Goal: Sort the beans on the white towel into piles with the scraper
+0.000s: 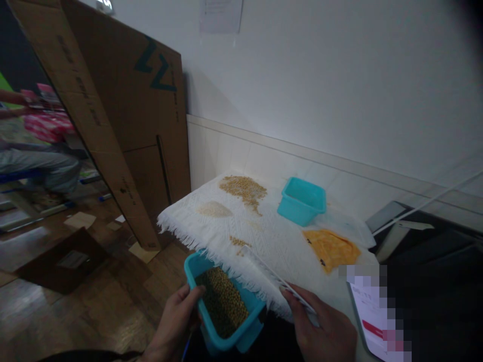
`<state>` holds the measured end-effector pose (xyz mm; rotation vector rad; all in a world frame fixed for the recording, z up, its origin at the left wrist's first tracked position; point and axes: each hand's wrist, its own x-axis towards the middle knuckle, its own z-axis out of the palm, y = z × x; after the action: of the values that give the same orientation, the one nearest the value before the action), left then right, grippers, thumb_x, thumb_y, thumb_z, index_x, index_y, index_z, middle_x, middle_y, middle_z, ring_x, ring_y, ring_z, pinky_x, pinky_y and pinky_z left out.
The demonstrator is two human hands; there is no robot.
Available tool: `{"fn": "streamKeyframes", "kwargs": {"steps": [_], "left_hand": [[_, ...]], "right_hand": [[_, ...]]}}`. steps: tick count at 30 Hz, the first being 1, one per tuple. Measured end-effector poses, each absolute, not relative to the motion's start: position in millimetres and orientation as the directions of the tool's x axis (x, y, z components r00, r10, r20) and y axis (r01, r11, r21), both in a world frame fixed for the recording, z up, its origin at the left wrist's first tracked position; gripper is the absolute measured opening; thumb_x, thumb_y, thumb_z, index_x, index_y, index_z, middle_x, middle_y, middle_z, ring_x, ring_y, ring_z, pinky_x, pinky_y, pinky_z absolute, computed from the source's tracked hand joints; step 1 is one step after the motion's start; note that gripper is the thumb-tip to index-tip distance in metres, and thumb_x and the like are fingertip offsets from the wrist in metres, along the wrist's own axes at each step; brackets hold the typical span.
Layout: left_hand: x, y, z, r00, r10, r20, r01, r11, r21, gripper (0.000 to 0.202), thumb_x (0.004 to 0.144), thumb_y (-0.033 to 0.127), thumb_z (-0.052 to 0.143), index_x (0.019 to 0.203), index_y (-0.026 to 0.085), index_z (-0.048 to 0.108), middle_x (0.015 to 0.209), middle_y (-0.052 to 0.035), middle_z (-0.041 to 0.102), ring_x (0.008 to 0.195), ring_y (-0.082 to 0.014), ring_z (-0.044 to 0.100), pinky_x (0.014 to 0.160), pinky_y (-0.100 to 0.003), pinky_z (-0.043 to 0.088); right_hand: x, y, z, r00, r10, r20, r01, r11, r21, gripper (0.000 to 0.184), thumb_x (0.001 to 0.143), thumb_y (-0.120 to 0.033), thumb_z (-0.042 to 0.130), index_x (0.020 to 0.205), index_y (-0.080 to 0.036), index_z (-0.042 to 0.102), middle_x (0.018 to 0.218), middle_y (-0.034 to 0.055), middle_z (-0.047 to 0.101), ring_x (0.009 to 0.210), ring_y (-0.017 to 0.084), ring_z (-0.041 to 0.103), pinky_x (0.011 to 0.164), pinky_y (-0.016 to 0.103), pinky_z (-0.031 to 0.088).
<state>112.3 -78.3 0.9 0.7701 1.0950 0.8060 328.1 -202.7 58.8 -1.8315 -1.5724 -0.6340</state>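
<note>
My left hand [181, 314] is closed on the rim of a blue plastic tub [256, 312], its thumb over the edge. Inside lie yellow soybeans [226, 296] and darker, greenish grains [215, 306]. The tub sits just below the fringed edge of a white cloth [275, 246]. My right hand [320, 322] grips a thin, flat white strip [277, 276], whose exact kind I cannot make out. Its far end touches the cloth beside a small group of soybeans [238, 242]. Farther back are a larger soybean heap [243, 188] and a pale grain pile [214, 208].
A second blue tub [302, 201] stands at the back of the table, near an orange cloth [332, 249]. A phone [372, 317] lies at the right. A tall cardboard box [151, 115] rises at the left; beyond it sits another person [37, 156].
</note>
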Motion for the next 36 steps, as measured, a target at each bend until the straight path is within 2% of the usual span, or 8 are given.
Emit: {"fn": "streamKeyframes", "kwargs": {"steps": [6, 9, 18, 22, 25, 36], "left_hand": [[113, -76, 1, 0.245, 0.86, -0.448, -0.178, 0.494, 0.851, 0.034, 0.059, 0.045, 0.08, 0.054, 0.019, 0.059, 0.04, 0.0085, 0.044, 0.035, -0.0054, 0.035, 0.036, -0.019, 0.027], [112, -76, 1, 0.25, 0.863, -0.439, -0.189, 0.488, 0.852, 0.035, 0.058, 0.045, 0.081, 0.052, 0.019, 0.058, 0.039, 0.0081, 0.044, 0.035, -0.0055, 0.034, 0.036, -0.019, 0.026], [113, -78, 10, 0.243, 0.847, -0.473, -0.183, 0.519, 0.835, 0.037, 0.054, 0.047, 0.082, 0.052, 0.019, 0.059, 0.04, 0.0069, 0.045, 0.035, -0.006, 0.036, 0.036, -0.02, 0.025], [113, -78, 10, 0.237, 0.858, -0.456, -0.194, 0.502, 0.843, 0.035, 0.055, 0.046, 0.082, 0.052, 0.019, 0.059, 0.039, 0.0078, 0.044, 0.035, -0.0055, 0.035, 0.036, -0.019, 0.025], [111, -77, 7, 0.234, 0.864, -0.446, -0.201, 0.492, 0.847, 0.036, 0.056, 0.046, 0.082, 0.052, 0.018, 0.059, 0.041, 0.0073, 0.045, 0.036, -0.0054, 0.035, 0.036, -0.019, 0.025], [111, -75, 10, 0.228, 0.855, -0.466, -0.203, 0.51, 0.836, 0.036, 0.055, 0.046, 0.081, 0.05, 0.02, 0.056, 0.039, 0.0084, 0.043, 0.036, -0.0055, 0.032, 0.036, -0.02, 0.025]], "right_hand": [[331, -194, 63, 0.112, 0.623, 0.774, 0.994, -0.078, -0.081, 0.044, 0.103, -0.033, 0.043, 0.08, -0.022, 0.08, 0.076, 0.0017, 0.079, 0.059, 0.014, 0.075, 0.062, 0.018, 0.06], [333, -194, 64, 0.078, 0.636, 0.768, 0.997, -0.065, -0.047, 0.044, 0.103, -0.031, 0.043, 0.08, -0.022, 0.079, 0.077, 0.0015, 0.079, 0.058, 0.013, 0.074, 0.062, 0.018, 0.06], [327, -194, 73, 0.137, 0.651, 0.747, 0.991, -0.086, -0.107, 0.051, 0.103, -0.04, 0.04, 0.076, -0.022, 0.079, 0.069, 0.0007, 0.078, 0.051, 0.014, 0.072, 0.057, 0.019, 0.06], [331, -197, 65, 0.107, 0.705, 0.701, 0.994, -0.065, -0.087, 0.045, 0.103, -0.037, 0.042, 0.082, -0.025, 0.08, 0.075, 0.0, 0.079, 0.058, 0.015, 0.074, 0.061, 0.02, 0.06], [332, -200, 58, 0.095, 0.701, 0.707, 0.995, -0.064, -0.07, 0.041, 0.102, -0.035, 0.045, 0.085, -0.024, 0.081, 0.077, 0.0011, 0.079, 0.06, 0.015, 0.075, 0.064, 0.02, 0.061], [330, -212, 57, 0.043, 0.729, 0.683, 0.999, -0.047, -0.012, 0.039, 0.101, -0.03, 0.045, 0.088, -0.024, 0.081, 0.08, 0.0008, 0.079, 0.059, 0.014, 0.075, 0.061, 0.018, 0.06]]}}
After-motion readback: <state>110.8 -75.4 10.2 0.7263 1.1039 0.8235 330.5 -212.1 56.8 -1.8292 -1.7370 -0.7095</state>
